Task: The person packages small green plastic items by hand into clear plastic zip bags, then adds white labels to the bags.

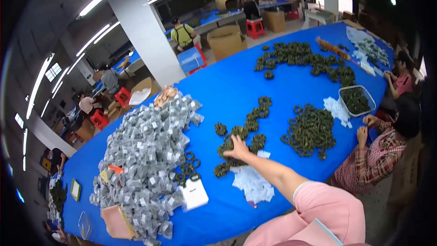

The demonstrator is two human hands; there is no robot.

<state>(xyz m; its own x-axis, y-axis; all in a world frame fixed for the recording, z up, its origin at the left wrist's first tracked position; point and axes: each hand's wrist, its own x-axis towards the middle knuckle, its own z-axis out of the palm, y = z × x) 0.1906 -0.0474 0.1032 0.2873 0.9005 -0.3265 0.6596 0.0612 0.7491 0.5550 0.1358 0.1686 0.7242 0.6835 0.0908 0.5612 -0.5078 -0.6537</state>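
Reaches with the right hand [236,148] from the lower right over the broad, smooth blue table covering [218,82], with fingers spread on the straggling row of dark green, ring-shaped bundles [251,124]; cannot tell whether grasping one or merely resting there. Left hand out of view. To the left of that row, a strip of blue widening toward the far edge, bordered by the big heap of grey clear-plastic packets [145,136], crinkled and glossy. To the right, a slimmer strip before the loose, tangled pile of dark green rings [311,132]. Beside the forearm, toward the near edge, the flat scatter of small whitish plastic bags [255,187]. Between packets and bags, the flat white square [195,194], with a cluster of dark open rings [190,166] just above. At the right-hand edge, the round-cornered clear plastic tub [371,101] with dark green pieces inside, near the seated person in a checked shirt [373,155]. Beyond the far edge, the thick white pillar [145,32] and the open brown cardboard carton [226,43].
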